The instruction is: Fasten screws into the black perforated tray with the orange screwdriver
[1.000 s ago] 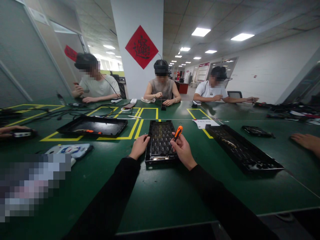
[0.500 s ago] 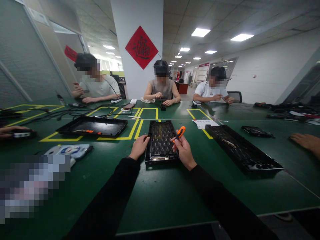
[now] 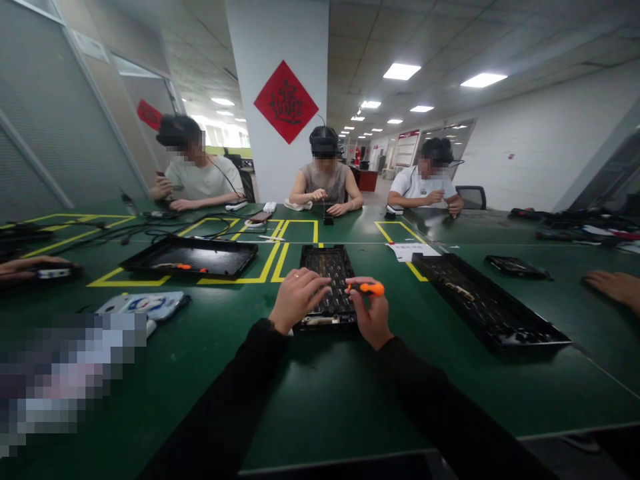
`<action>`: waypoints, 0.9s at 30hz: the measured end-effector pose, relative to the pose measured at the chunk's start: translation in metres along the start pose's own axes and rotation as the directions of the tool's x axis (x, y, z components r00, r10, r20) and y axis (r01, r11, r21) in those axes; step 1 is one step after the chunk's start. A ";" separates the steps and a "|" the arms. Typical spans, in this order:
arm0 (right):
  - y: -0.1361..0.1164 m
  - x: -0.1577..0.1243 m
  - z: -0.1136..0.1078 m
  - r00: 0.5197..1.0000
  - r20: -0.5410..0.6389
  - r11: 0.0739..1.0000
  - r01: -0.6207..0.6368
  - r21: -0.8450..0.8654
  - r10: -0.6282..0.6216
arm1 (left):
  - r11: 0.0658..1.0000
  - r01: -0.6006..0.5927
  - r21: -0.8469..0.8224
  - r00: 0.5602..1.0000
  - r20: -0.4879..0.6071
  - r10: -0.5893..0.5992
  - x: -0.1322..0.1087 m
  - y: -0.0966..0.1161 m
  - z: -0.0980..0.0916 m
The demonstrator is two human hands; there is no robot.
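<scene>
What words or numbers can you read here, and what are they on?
Nothing reads clearly enough to quote.
Red diamond sign: dark characters, too blurred.
White paper on the table: writing too blurred.
Red strip, far left: any writing unreadable.
White shirt on the right: chest mark too small.
Distant red-edged board: any writing too small.
Orange-handled tool: no writing visible.

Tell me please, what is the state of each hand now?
Left hand: open over the case, no held thing visible.
Right hand: closed on the orange tool.

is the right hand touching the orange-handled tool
Touching. The head view shows the right hand closed on the orange-handled tool, gripping it with the fingers, its orange end showing above the palm.
</scene>
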State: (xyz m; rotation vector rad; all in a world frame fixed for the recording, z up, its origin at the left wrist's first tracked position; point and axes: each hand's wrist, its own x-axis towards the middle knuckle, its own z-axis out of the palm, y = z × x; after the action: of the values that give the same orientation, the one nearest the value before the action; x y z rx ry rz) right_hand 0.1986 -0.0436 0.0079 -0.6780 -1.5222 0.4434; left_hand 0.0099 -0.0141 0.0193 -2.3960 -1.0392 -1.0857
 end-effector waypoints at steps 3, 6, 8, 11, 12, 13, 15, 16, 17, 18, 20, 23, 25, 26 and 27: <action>-0.006 -0.005 0.000 0.978 0.032 0.978 0.206 -0.033 -0.205 | 0.977 -0.187 0.102 0.981 0.080 0.179 0.011 0.023 -0.005; -0.008 -0.007 0.000 0.974 0.082 0.975 0.217 -0.056 -0.212 | 0.953 -0.264 0.146 0.960 0.140 0.244 0.014 0.029 -0.005; -0.008 -0.006 0.001 0.984 0.095 0.983 0.161 -0.088 -0.153 | 0.959 -0.229 0.168 0.969 0.134 0.208 0.014 0.026 -0.007; -0.008 -0.003 0.003 0.999 0.017 0.998 0.030 -0.062 -0.029 | 0.971 0.090 0.221 0.996 -0.031 -0.085 0.008 0.009 -0.011; -0.008 -0.002 0.003 1.000 -0.014 0.999 -0.015 -0.034 0.014 | 0.937 0.269 0.224 0.961 -0.128 -0.245 0.004 0.000 -0.012; -0.008 -0.001 0.003 0.997 -0.037 0.998 -0.062 -0.009 0.061 | 0.876 0.431 0.215 0.896 -0.215 -0.388 -0.001 -0.010 -0.013; -0.006 0.001 0.001 0.985 -0.060 0.987 -0.163 0.009 0.163 | 0.728 0.658 0.192 0.745 -0.309 -0.591 -0.012 -0.032 -0.013; -0.004 0.002 0.000 0.975 -0.067 0.978 -0.210 0.008 0.210 | 0.667 0.718 0.201 0.692 -0.309 -0.653 -0.017 -0.042 -0.012; -0.002 0.002 -0.002 0.966 -0.069 0.969 -0.249 0.003 0.248 | 0.621 0.752 0.222 0.659 -0.277 -0.699 -0.023 -0.052 -0.010; -0.001 0.003 -0.003 0.959 -0.072 0.961 -0.277 -0.004 0.276 | 0.585 0.773 0.246 0.633 -0.230 -0.739 -0.028 -0.061 -0.009; 0.003 0.003 -0.006 0.951 -0.081 0.954 -0.299 -0.015 0.297 | 0.516 0.802 0.300 0.575 -0.157 -0.803 -0.035 -0.073 -0.005; 0.004 0.003 -0.009 0.957 -0.087 0.960 -0.279 -0.037 0.275 | 0.479 0.794 0.373 0.539 -0.069 -0.839 -0.038 -0.084 -0.001; 0.003 0.002 -0.010 0.963 -0.074 0.963 -0.263 -0.061 0.259 | 0.473 0.781 0.407 0.522 -0.011 -0.853 -0.039 -0.088 -0.001; 0.003 0.002 -0.010 0.965 -0.067 0.963 -0.260 -0.071 0.255 | 0.473 0.775 0.420 0.517 0.010 -0.856 -0.040 -0.091 -0.001; 0.002 0.002 -0.010 0.965 -0.062 0.962 -0.260 -0.079 0.255 | 0.473 0.769 0.430 0.514 0.022 -0.857 -0.040 -0.093 -0.002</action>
State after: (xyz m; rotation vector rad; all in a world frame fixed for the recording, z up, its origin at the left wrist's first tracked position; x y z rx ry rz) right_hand 0.2090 -0.0424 0.0087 -0.9551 -1.4163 0.5540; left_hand -0.0762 0.0290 -0.0110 -1.6703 -2.4093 -0.6951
